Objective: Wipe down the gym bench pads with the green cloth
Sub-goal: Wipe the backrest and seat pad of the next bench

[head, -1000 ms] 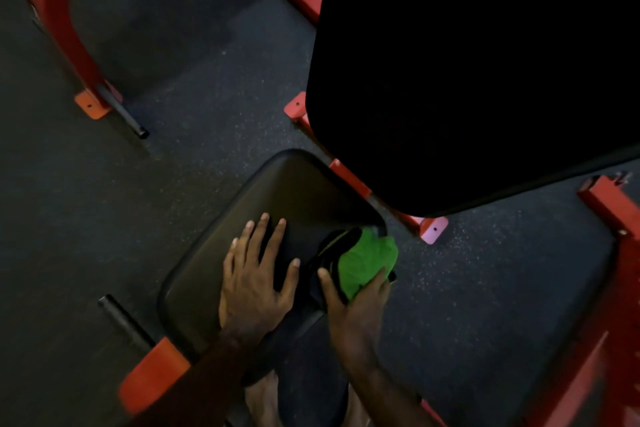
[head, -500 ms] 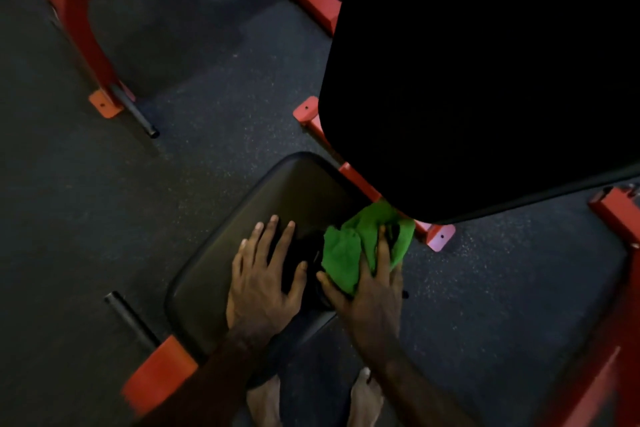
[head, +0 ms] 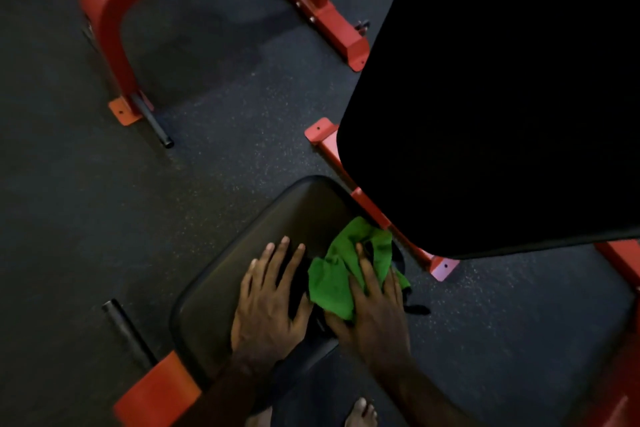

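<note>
The black seat pad [head: 277,218] of a red-framed gym bench lies below me. The large black back pad [head: 502,97] rises at the right. My left hand [head: 270,302] rests flat on the seat's near half, fingers straight and spread. My right hand [head: 377,319] presses the crumpled green cloth [head: 332,281] onto the seat's right edge, close to where the seat meets the back pad. Its fingers lie stretched over the cloth, with the thumb out to the left. Part of the cloth bulges out ahead of the fingertips.
Red frame feet [head: 443,267] sit on the dark rubber floor under the back pad. A black peg [head: 128,333] sticks out left of the seat. Another red bench leg [head: 107,28] with a peg [head: 156,125] stands at the far left. Bare toes [head: 360,412] show at the bottom.
My right hand has flattened onto the cloth and pushed it forward along the seat's right edge toward the back pad. My left hand has stayed on the seat.
</note>
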`<control>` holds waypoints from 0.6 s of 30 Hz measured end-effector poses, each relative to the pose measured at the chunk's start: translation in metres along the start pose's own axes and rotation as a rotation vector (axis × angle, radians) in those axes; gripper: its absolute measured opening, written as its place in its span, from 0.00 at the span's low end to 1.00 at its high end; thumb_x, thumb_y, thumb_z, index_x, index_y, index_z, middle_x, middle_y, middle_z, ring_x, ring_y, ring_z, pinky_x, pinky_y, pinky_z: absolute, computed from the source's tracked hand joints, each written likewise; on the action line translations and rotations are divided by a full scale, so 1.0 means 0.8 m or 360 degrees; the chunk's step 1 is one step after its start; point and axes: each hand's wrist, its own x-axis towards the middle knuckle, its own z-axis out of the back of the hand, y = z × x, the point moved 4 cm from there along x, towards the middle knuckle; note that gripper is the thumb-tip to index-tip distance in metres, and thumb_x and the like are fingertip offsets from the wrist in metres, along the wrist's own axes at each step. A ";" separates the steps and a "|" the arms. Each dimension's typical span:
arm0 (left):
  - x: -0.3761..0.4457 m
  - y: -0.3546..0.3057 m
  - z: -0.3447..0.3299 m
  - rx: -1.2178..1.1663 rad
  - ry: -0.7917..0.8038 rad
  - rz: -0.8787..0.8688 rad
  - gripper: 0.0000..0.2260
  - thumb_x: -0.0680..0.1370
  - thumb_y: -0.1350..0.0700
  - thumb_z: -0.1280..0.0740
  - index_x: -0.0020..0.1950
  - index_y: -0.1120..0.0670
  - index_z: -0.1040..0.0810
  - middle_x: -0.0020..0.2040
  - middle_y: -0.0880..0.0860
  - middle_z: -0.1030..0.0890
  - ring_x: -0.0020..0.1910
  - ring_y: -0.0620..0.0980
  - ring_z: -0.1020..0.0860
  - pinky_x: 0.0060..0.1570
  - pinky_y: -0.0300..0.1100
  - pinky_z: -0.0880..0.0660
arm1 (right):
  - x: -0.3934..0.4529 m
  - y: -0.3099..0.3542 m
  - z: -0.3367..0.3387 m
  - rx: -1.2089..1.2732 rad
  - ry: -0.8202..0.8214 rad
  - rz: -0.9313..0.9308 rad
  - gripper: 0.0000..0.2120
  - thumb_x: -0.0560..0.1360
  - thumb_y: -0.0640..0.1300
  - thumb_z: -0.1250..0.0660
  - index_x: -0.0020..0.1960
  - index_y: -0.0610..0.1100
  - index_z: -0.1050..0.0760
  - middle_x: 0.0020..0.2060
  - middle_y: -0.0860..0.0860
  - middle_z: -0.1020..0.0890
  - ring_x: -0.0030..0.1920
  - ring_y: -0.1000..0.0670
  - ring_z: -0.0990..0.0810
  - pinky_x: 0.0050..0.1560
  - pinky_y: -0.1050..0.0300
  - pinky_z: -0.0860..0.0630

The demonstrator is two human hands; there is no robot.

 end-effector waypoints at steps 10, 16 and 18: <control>0.000 -0.002 -0.001 -0.0079 -0.0152 0.0004 0.33 0.83 0.36 0.47 0.81 0.56 0.36 0.83 0.53 0.39 0.83 0.49 0.46 0.80 0.56 0.42 | 0.067 0.042 -0.004 -0.0025 0.0021 0.0155 0.38 0.76 0.63 0.35 0.81 0.52 0.39 0.83 0.46 0.42 0.76 0.35 0.32 0.73 0.34 0.33; -0.003 0.002 -0.004 -0.0075 -0.0144 0.0047 0.36 0.82 0.34 0.47 0.82 0.58 0.39 0.83 0.56 0.39 0.82 0.52 0.41 0.81 0.48 0.50 | 0.128 0.023 -0.012 0.0020 0.0053 0.0370 0.37 0.75 0.65 0.37 0.80 0.52 0.38 0.82 0.46 0.38 0.75 0.35 0.30 0.75 0.38 0.35; -0.001 -0.002 0.000 -0.0111 -0.0151 0.0030 0.36 0.83 0.35 0.48 0.84 0.55 0.44 0.84 0.51 0.43 0.83 0.47 0.45 0.81 0.46 0.52 | 0.160 0.029 -0.009 0.0158 -0.0193 0.0045 0.37 0.75 0.64 0.32 0.78 0.46 0.32 0.78 0.43 0.31 0.72 0.34 0.27 0.72 0.34 0.31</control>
